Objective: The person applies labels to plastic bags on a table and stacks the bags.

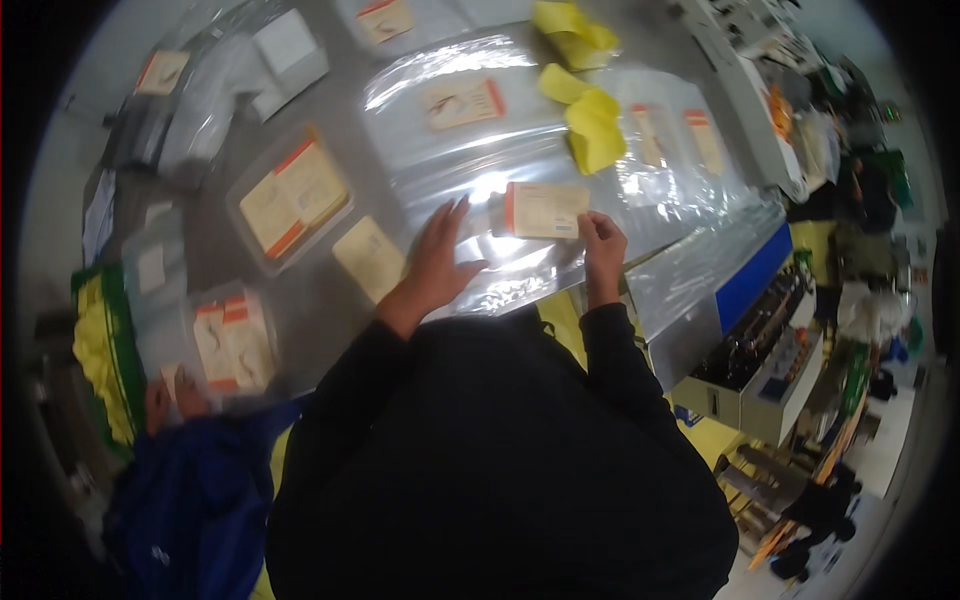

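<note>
My right hand (pixel 604 240) grips the right corner of a cream-coloured flat packet (pixel 551 210) with a red end strip, between thumb and fingers. The packet is held over a shiny sheet of clear plastic film (pixel 450 161). To its left, my left hand (pixel 442 262) is spread with fingers apart and nothing in it, over the film's near edge. Whether it touches the film is hard to tell. A plain cream packet (pixel 370 257) lies just beside my left wrist. Another packet with a picture (pixel 463 103) lies at the film's far part.
A plastic tray of packets (pixel 296 196) stands to the left, a second tray (pixel 234 341) nearer. Crumpled yellow sheets (pixel 595 127) lie across the film. At lower left are a co-worker's hands (pixel 176 397). A machine with a blue panel (pixel 754 277) borders the table's right.
</note>
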A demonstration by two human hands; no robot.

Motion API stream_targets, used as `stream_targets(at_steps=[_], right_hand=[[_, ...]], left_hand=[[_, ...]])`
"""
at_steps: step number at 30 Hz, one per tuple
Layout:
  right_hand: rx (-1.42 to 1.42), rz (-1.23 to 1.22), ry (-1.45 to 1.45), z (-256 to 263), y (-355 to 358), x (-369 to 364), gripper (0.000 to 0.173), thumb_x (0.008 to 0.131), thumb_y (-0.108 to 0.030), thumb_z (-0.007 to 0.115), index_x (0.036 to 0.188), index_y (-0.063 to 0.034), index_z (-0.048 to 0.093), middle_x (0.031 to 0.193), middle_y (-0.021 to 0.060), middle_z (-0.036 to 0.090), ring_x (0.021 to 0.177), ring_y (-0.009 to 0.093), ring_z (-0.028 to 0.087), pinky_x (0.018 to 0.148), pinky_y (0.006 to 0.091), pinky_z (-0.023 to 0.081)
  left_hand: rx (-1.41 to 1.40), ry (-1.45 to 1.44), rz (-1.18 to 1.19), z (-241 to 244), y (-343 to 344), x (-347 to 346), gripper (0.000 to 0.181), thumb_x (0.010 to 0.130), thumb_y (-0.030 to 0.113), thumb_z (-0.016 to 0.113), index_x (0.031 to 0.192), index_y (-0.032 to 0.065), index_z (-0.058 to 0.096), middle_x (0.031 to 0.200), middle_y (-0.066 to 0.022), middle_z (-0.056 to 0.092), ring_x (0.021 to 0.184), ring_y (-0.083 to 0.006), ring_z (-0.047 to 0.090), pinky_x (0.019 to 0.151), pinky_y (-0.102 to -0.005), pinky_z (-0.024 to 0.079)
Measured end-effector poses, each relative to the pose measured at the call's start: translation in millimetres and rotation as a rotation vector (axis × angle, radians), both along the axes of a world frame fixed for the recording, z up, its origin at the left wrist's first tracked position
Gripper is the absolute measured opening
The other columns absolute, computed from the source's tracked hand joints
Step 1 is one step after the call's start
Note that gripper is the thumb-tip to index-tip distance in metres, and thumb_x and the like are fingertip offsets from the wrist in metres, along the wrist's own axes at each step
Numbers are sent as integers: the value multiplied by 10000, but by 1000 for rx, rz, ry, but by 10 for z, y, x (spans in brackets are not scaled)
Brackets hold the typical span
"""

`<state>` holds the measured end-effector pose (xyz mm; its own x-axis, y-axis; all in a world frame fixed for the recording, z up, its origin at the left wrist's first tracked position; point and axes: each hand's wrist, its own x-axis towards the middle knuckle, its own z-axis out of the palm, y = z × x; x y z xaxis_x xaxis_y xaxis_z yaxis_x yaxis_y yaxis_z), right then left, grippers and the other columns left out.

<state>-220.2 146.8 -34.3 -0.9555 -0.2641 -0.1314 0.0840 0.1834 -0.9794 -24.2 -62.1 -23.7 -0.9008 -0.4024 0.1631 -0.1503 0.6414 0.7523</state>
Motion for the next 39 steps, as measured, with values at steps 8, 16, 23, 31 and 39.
stream_targets(at_steps=[8,16,23,31,39], right_hand=[[102,168,48,-298,-79,-15,196,875,-119,715,954,60,703,784,38,673,697,85,587,625,243,461],[230,249,-5,-346,-68,-137,238,860,-157,730,972,52,718,790,60,698,692,88,600,636,253,477],[275,272,-13,-306,-127,-85,232,866,-161,725,972,45,723,810,68,710,720,95,617,661,263,492],[395,297,243,-353,-113,-49,265,936,-248,642,945,6,718,850,134,721,775,191,671,740,350,528],[495,281,339,1,-240,1,213,838,-252,692,874,-42,679,760,146,687,722,329,672,665,430,510]], left_hand=[[-21,-139,-120,-145,0,-13,1013,744,276,810,1528,16,223,1544,-219,320,1464,-346,254,1217,-447,190],[-55,-161,-136,-204,-17,-24,992,759,284,786,1529,11,223,1547,-217,321,1477,-322,239,1225,-431,163],[-46,-153,-135,-222,-11,40,1020,739,290,808,1537,39,225,1549,-227,311,1466,-343,247,1224,-436,173],[-48,128,-214,-454,-75,-4,890,747,274,792,1486,25,363,1541,-224,333,1424,-392,318,1163,-491,262],[-536,-158,-91,-217,210,-274,678,887,385,649,1468,113,430,1419,-199,425,1363,-378,344,1099,-551,261]])
